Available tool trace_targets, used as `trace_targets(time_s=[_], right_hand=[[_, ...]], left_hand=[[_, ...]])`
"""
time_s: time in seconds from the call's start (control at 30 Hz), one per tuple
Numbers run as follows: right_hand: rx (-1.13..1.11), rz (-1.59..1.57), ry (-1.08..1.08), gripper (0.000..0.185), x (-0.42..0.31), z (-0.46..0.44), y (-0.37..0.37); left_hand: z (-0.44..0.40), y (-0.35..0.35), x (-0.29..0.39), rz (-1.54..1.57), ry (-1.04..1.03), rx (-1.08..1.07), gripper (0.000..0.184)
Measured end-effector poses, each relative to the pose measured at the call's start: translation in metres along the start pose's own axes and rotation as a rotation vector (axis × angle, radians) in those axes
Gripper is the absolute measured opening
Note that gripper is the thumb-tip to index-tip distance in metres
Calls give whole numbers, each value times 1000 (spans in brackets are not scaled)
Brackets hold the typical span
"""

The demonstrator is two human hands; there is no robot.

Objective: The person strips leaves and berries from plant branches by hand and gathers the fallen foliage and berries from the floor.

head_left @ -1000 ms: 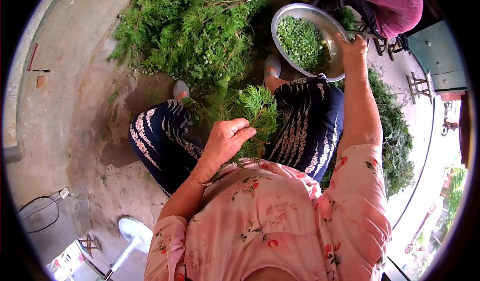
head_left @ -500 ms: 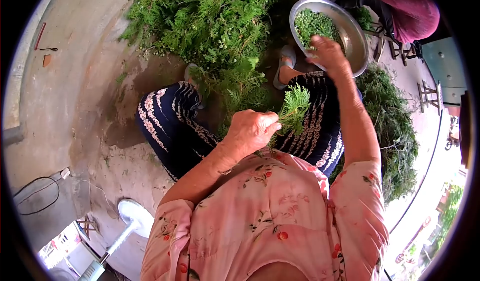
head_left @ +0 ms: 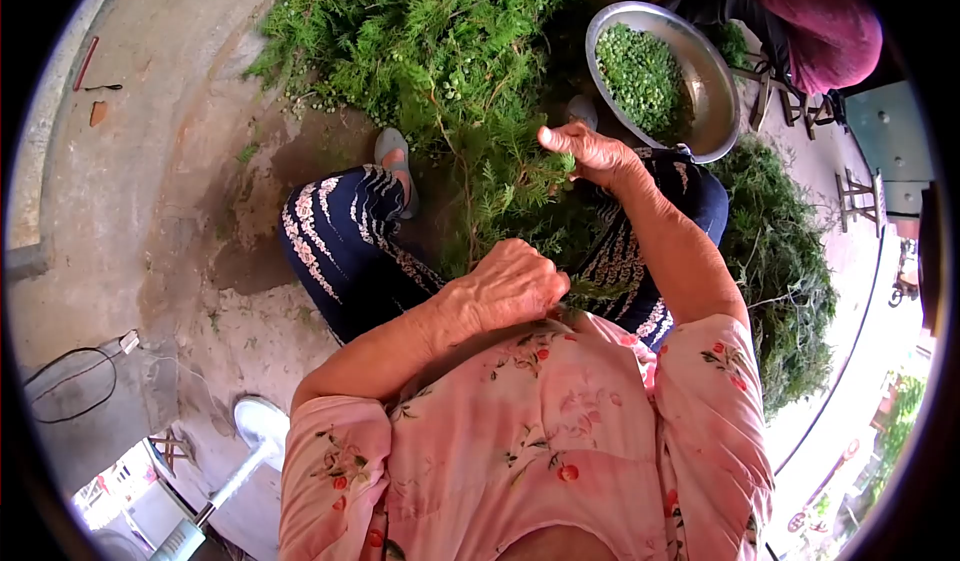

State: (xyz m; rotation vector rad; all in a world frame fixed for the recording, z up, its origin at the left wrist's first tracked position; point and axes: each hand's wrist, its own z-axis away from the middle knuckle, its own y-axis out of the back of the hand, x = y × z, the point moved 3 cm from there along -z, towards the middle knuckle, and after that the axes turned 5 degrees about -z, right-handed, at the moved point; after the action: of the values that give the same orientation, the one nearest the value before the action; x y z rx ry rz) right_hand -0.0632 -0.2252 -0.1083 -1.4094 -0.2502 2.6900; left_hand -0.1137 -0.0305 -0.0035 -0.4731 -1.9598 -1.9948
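Broadly, concrete floor (head_left: 150, 171): pale grey and stained, spread beneath everything.
Branch heap: a bright green mound of feathery evergreen branches (head_left: 420, 41) with pale berries lies beyond the feet; its stems overlap, so a tug on one could drag others along.
Second pile: duller green cut branches (head_left: 775, 261) lie beside the right knee, crowding that side.
Co-worker: a person in a magenta top (head_left: 825, 36) is beyond the basin, likely limiting room there.
Knees: dark blue trousers with white floral stripes (head_left: 335, 251) frame the working space; the right knee stands between the lap and the basin.
Basin: a round silver metal basin (head_left: 712, 101) holds small green berry-like pieces (head_left: 635, 71); its near rim is just beside that knee, so a bump from knee or forearm could spill them.
Lap greenery: feathery green sprays (head_left: 500, 186) lie between the knees; loose bits could drop to the floor.
Right hand (head_left: 600, 154): thumb spread from the fingers, at the sprays; whether the fingers grip any is unclear.
Left hand (head_left: 512, 286): curled closed before the waist; its contents are hidden.
Stick: thin, dark red (head_left: 86, 63), far left.
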Motion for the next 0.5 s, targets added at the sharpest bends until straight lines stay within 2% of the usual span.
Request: trace_targets(time_s=[0.03,0.07,0.17,0.2,0.23,0.3,0.33,0.37,0.4,0.43,0.5], right_hand=[[-136,154,-4,74,1,-2,-1],[-144,152,49,69,-12,13,-13],[-209,156,-58,63,-13,24,-25],[15,419,71,27,-8,20,-24],[16,420,74,27,-5,23,-24],[-69,3,4,31,-15,33,-40],[18,127,108,34,-14,30,-40],[16,128,111,34,-12,28,-45],[145,42,144,35,-11,27,-48],[274,-46,178,35,-10,27,-51],[242,-4,165,30,-24,35,-61]], left_hand=[[1,0,-4,-1,0,2,10],[1,-2,-9,-1,-40,15,12],[5,4,-17,-71,-125,118,13],[5,-4,-26,-173,-119,58,11],[6,-12,-33,-276,-114,-3,8],[7,-18,-48,-394,-3,-130,4],[9,-24,-60,-389,69,-188,4],[11,-35,-77,-383,141,-247,6],[14,-40,-96,-171,277,-281,9],[17,-45,-105,-608,145,-293,13],[19,-31,-116,-622,152,-143,18]])
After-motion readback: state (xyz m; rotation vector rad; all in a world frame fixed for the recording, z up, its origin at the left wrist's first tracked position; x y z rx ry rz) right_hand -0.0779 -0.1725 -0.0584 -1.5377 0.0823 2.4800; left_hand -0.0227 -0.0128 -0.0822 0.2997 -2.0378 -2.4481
